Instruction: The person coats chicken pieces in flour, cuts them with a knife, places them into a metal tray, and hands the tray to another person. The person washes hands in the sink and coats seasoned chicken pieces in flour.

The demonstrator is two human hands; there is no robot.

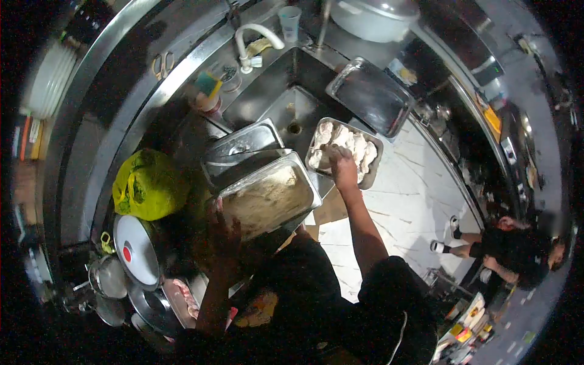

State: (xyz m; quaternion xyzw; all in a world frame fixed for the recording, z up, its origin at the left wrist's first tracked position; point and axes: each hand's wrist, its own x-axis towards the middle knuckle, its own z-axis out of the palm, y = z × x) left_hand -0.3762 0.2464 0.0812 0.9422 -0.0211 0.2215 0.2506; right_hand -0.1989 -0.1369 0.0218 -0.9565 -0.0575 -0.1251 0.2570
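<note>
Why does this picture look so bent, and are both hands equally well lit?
Head view: the counter edge bows and glints, probably wide-lens distortion, with black corners; head view: the left hand sinks into shadow, while the right hand is brighter.

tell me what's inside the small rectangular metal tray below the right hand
The tray holds several lumpy, whitish pieces set close together. The bare right hand covers part; what lies beneath it, or beneath the pieces, cannot be seen.

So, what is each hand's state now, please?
Left hand: open, by the rectangular, powder-dusted metal pan.
Right hand: at lumpy white-coated pieces; grip cannot be told.
</note>
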